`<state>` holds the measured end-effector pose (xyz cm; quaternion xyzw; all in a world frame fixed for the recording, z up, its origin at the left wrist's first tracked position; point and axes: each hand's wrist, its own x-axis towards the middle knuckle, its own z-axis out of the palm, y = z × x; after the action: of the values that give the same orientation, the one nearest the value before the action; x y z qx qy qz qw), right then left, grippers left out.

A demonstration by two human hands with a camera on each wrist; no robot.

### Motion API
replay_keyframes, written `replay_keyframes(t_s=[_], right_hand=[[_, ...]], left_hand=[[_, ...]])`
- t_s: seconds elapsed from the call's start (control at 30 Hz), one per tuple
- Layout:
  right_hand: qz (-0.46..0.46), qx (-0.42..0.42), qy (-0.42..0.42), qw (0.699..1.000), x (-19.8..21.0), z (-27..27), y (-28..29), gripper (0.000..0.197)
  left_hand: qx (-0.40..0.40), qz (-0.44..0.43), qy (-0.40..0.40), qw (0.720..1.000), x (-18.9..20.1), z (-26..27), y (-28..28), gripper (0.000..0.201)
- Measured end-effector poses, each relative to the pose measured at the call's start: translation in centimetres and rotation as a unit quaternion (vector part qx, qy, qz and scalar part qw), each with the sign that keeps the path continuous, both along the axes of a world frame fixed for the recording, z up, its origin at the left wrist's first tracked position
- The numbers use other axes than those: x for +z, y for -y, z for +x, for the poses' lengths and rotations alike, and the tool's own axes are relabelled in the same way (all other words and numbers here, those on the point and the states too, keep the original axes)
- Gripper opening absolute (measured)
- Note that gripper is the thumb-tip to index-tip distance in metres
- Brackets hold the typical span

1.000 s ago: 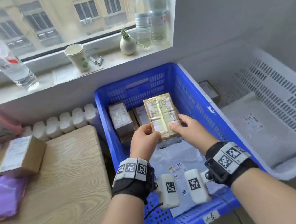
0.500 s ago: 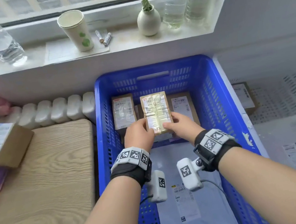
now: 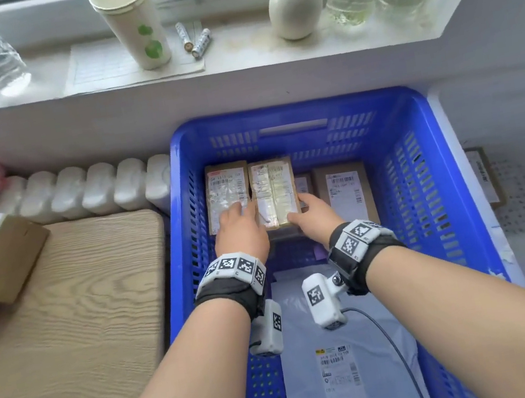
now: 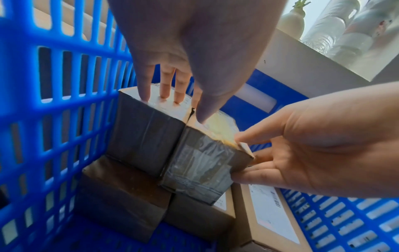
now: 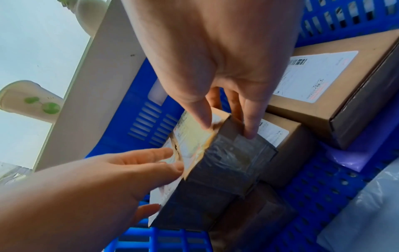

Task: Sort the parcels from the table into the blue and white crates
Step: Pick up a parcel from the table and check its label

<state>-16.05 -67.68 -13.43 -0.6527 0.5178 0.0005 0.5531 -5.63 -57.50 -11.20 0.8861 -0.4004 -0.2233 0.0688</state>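
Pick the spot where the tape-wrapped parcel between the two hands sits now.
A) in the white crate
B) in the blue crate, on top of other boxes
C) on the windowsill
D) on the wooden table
B: the tape-wrapped parcel rests on brown boxes inside the blue crate, right hand pinching it.

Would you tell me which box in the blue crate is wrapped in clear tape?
The middle box between both hands; its shiny, yellowed tape wrap sets it apart from the plain boxes beside it.
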Motion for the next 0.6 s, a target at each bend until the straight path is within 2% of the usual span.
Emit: replay_keyframes(t_s=[0.1,0.23,0.37,0.6], right_hand=[[-0.021,-0.006,-0.014,1.0,-0.3,0.6,0.0,0.049],[-0.046,-0.014,-0.03,0.998,-0.9,1.3,0.4,0.047],[-0.064,0.004,-0.066,0.996,-0.9,1.4,0.5,0.041],[-0.067,0.02,-0.074,0.995,0.1,0.5,0.0,0.047]], left_hand=[[-0.013,-0.012,0.015,1.0,-0.3,0.3,-0.1,0.052],[-0.05,0.015,0.039,0.998,-0.8,0.7,-0.4,0.053],[-0.086,0.035,0.053,0.994,-1.3,0.5,-1.1,0.066],[-0.074,0.039,-0.007,0.996,-0.4,0.1,-1.8,0.07]])
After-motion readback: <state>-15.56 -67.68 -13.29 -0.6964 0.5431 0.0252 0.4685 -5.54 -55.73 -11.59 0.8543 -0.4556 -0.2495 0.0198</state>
